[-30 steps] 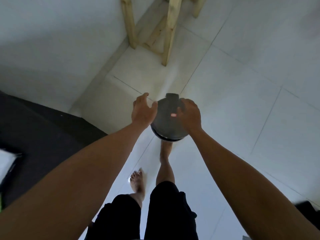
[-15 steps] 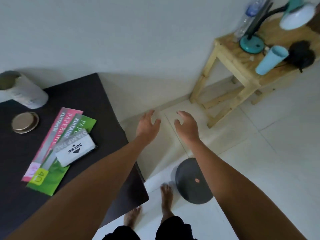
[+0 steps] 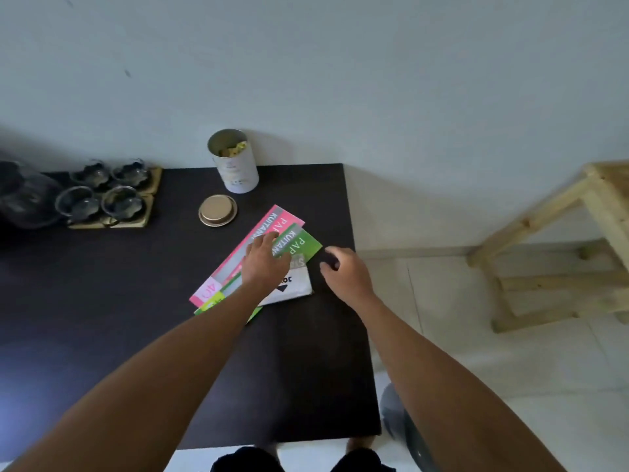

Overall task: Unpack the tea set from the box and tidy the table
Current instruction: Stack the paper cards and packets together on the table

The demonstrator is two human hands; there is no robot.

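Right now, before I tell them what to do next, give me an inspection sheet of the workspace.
Surface: dark table against a pale wall.
Job's things: four glass cups on a gold tray at the far left; a dark glass vessel beside them, blurred.
Clutter: open white tin, its gold lid lying apart; fanned pink and green paper packs under a white packet.
Hands: left hand rests on the packs; right hand curled beside them, grip unclear.
Cables: nothing seen.
Surroundings: wooden stool at right; dark round object on the tiled floor.
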